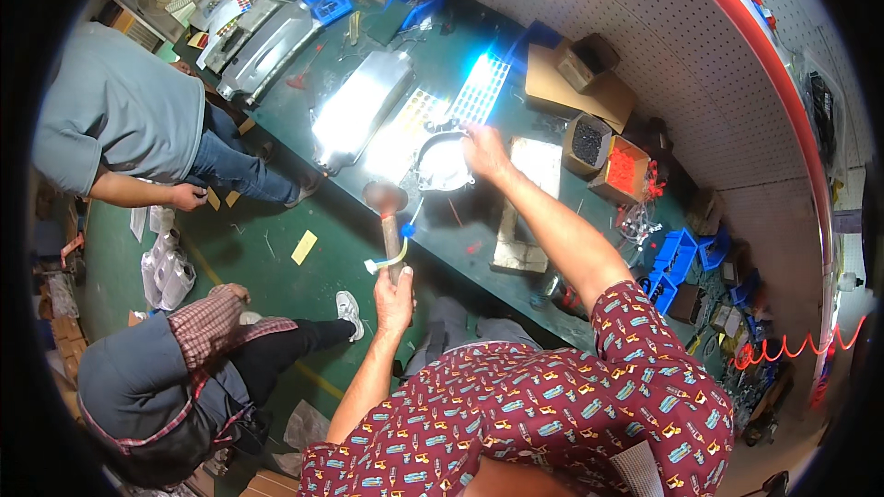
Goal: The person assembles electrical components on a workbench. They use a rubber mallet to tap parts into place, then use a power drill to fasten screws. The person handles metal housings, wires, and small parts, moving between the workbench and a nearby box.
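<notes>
My left hand (pixel 394 302) is wrapped round the lower end of a brown handle with a round, dark head (pixel 385 197), which looks like a mallet and stands out past the bench's front edge. My right hand (pixel 486 153) grips the right rim of a round, bright metal housing (pixel 444 162) with small lugs round its edge. Glare washes out the housing's middle. From its lower side runs a pale cable (pixel 406 247) with a blue ring and a white connector, passing close by the handle.
On the green bench (pixel 460 241) lie a shiny metal casing (pixel 364 110), sticker sheets (pixel 481 87) and a white block (pixel 520 253). Boxes of black and red small parts (pixel 622 170) stand at right, near blue bins (pixel 672 262). Two other people (pixel 120 110) are at left.
</notes>
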### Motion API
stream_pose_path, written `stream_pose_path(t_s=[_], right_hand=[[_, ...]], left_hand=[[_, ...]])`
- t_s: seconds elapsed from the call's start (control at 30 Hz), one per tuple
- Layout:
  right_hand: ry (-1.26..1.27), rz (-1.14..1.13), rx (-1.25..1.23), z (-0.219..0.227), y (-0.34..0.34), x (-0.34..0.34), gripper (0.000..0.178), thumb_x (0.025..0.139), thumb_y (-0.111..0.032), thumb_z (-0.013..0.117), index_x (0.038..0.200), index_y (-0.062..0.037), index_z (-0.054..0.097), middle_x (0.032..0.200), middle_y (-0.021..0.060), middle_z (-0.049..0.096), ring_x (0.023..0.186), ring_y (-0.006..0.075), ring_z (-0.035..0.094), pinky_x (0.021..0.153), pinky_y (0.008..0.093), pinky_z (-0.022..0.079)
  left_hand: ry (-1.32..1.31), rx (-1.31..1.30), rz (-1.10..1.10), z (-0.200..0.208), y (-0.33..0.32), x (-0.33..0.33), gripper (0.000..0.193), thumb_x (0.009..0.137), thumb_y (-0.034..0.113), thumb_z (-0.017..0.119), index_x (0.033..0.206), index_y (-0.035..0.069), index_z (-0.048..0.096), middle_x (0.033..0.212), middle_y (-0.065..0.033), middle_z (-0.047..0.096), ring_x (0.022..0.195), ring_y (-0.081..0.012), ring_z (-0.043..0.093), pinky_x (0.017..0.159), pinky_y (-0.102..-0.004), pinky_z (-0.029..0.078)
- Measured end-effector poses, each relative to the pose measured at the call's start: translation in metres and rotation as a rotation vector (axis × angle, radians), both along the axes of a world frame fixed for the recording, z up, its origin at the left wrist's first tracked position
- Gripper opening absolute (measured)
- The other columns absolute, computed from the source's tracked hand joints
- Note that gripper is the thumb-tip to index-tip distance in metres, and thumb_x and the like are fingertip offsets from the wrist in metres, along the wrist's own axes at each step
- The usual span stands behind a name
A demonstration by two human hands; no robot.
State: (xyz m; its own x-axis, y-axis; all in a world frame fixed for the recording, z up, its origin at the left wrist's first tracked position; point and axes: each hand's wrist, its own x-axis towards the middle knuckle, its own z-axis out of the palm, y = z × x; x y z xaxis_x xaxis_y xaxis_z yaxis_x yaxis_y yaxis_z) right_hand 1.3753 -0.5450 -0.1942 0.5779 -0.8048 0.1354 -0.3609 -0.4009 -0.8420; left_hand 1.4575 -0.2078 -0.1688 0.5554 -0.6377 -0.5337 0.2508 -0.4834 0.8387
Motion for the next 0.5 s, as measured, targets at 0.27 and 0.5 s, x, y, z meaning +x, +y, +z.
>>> stream_pose_path(t_s=[0.27,0.5], right_hand=[[0.029,0.013,0.069,-0.003,0.006,-0.01,0.042,0.08,-0.008,0.054,0.116,0.0067,0.067,0.099,0.0321,0.069,0.099,0.0393,0.072,0.086,0.0432,0.055],[0.017,0.02,0.122,0.001,0.011,-0.015,0.04,0.079,-0.008,0.055,0.114,0.0069,0.068,0.099,0.0319,0.07,0.099,0.038,0.072,0.087,0.0423,0.055]], left_hand=[[0.05,0.018,0.026,-0.01,0.006,0.0,0.02,0.099,0.024,0.064,0.099,0.009,0.05,0.06,0.0023,0.048,0.043,-0.0085,0.046,0.037,-0.0263,0.039],[0.053,0.045,0.031,-0.014,0.007,-0.002,0.022,0.099,0.027,0.063,0.098,0.01,0.049,0.059,0.0027,0.046,0.042,-0.0082,0.044,0.037,-0.0264,0.039]])
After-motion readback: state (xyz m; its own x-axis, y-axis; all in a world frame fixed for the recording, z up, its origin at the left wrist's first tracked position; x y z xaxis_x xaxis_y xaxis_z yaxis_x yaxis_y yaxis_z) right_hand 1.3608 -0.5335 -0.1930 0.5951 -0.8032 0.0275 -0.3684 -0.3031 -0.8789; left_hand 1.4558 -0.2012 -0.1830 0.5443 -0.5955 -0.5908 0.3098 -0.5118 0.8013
